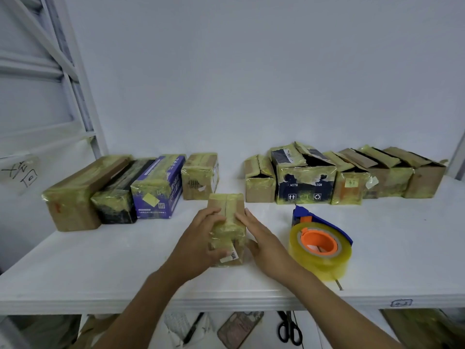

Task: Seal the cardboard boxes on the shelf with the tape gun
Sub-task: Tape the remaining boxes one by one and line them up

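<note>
On the head view, near the front edge of the white shelf (pixel 125 260), you have a small box (pixel 226 215) standing lengthwise away from you, with both hands on it. Your left hand (pixel 198 245) grips it: fingers curled over the top left flap, thumb across the near face. Your right hand (pixel 266 245) lies flat, fingers straight along the top right flap and pressing rather than clasping. That hold looks meant to keep the two flaps meeting at the centre seam, or to smooth the yellowish tape that already wraps the near end; I cannot tell which.

Your tape gun (pixel 319 243) lies on its side just beside your right wrist, roll face up, blue handle pointing to the back. Neither hand touches it. Lying there, it is in easy reach of your right hand.

At the back left, the closed boxes (pixel 118 195) sit in a tight row, shiny with tape, probably the finished ones. At the back right, the open boxes (pixel 352 177) stand with flaps up, so much of the job likely remains. The gap between the rows is where your box sits forward.

Behind is a plain pale wall (pixel 251 71), with a metal rack upright (pixel 75 84) at the left. Below the shelf edge, black scissors (pixel 289 328) and a pen (pixel 193 326) lie on a lower level.
</note>
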